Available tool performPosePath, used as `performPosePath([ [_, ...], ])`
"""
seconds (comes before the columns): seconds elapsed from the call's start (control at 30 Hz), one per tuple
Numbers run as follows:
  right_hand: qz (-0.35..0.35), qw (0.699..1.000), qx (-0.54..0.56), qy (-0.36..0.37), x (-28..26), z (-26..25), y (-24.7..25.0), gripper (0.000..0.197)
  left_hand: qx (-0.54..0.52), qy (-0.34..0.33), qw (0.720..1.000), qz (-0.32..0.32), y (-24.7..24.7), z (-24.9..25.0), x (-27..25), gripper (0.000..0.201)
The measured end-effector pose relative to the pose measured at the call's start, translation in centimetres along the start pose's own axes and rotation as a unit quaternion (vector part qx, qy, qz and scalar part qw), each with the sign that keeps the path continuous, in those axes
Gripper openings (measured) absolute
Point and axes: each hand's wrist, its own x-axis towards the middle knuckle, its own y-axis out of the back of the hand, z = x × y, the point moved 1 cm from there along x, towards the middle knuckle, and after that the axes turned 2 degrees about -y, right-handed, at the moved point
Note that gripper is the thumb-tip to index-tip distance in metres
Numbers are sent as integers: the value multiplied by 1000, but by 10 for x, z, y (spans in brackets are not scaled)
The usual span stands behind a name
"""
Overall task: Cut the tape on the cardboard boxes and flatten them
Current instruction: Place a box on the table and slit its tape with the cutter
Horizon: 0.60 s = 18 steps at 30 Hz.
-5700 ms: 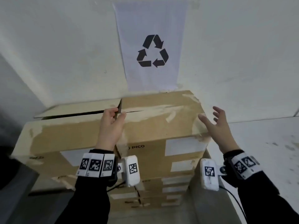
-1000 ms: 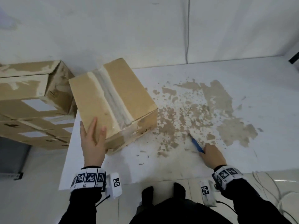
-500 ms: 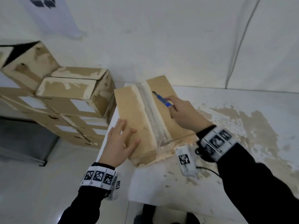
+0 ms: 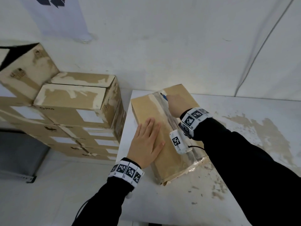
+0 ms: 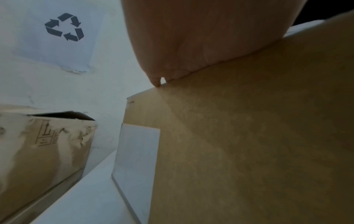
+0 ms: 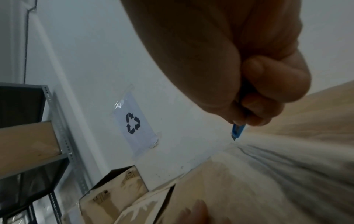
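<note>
Since half a second ago, the blue knife (image 4: pixel 164 96) has been carried up the tape seam (image 4: pixel 169 121) to the far end of the cardboard box (image 4: pixel 146 110). Nearest, the left hand (image 4: pixel 146 142) is laid flat, fingers straight, on the box top. Beyond it, the right hand (image 4: pixel 176 104) is curled tightly round the knife. The box is set on the stained white worktop (image 4: pixel 244 160). Farther left, stacked boxes (image 4: pixel 73 101) are seen against the wall.

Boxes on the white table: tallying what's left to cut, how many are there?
1: the taped box near the table's left edge, under the left hand. Stacked boxes stand off the table, some probably hidden.
</note>
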Motion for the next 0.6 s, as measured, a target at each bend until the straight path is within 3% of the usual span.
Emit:
performPosePath([
  [0.6, 31, 990, -134, -14, 21, -25, -20, 29, -17, 31, 999, 13, 1, 6, 1, 90],
])
